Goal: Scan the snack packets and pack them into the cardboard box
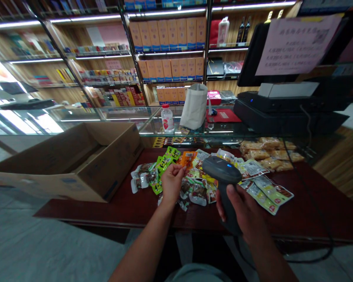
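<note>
My right hand (242, 207) is wrapped around the handle of a dark grey barcode scanner (222, 170), whose blue light is lit. The scanner's head points left, over the snack packets. In a pinch, my left hand (173, 182) holds an orange snack packet (188, 158) with a barcode label facing up. Green snack packets (167, 160) lie just left of that hand. Clear vacuum-packed snacks (198, 192) lie between my hands, and others sit farther left. Yellow-and-white packets (260, 192) spread out to the right of the scanner.
A large open cardboard box (106, 168) stands left on the dark red table (106, 211). Wrapped beige snacks (264, 152) lie at back right. Behind are a glass counter with a red-capped bottle (167, 117), white paper bag (194, 107) and monitor (253, 55). The scanner's cable (326, 227) loops right.
</note>
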`<control>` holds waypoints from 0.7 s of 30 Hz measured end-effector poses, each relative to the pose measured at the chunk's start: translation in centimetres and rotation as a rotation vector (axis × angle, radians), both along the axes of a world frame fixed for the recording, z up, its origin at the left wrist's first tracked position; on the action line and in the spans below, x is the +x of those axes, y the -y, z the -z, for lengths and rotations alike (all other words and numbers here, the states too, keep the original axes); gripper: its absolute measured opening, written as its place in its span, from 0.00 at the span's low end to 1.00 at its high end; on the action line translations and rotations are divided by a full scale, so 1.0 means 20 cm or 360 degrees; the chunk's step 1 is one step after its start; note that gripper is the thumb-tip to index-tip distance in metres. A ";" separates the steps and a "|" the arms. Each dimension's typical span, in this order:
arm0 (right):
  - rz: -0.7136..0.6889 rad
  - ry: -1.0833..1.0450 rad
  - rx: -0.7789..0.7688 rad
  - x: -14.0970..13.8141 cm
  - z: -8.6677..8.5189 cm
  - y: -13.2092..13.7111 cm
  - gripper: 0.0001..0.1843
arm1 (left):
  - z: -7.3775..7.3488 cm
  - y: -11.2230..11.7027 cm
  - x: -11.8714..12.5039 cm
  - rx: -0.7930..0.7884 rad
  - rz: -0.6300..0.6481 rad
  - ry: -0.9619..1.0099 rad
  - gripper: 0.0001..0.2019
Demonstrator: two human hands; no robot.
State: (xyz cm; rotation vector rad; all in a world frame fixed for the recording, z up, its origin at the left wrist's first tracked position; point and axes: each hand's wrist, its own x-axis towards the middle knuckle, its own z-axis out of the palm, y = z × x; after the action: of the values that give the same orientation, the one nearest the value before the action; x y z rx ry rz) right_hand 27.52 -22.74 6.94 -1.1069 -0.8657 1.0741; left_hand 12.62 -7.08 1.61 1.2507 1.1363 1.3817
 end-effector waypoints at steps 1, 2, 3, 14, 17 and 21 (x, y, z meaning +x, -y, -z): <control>0.0010 0.0009 -0.0013 0.00 0.00 0.00 0.26 | -0.01 0.00 0.00 0.0028 -0.0017 -0.0073 0.10; 0.0019 0.0017 -0.0023 0.00 0.00 0.00 0.26 | -0.02 0.01 -0.01 0.0059 -0.0032 -0.0151 0.09; 0.0027 0.0023 -0.0028 0.00 -0.01 0.00 0.27 | -0.03 0.01 -0.01 0.0087 -0.0042 -0.0218 0.08; 0.0115 0.0066 -0.0060 0.00 0.00 0.00 0.27 | -0.12 0.00 -0.14 0.0095 -0.0109 -0.0179 0.08; 0.0188 0.0055 -0.0151 0.04 0.02 0.02 0.27 | -0.39 -0.06 -0.40 0.0407 -0.0567 -0.0673 0.09; 0.0216 -0.0026 -0.0172 0.09 0.03 0.04 0.28 | -0.80 -0.22 -0.81 0.0377 -0.1197 -0.1698 0.14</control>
State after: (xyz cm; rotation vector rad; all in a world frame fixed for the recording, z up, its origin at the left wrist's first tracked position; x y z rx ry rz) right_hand 29.33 -23.45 6.41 -1.2277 -0.7154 1.0250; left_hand -3.67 -2.66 17.52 1.9322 2.4069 1.3689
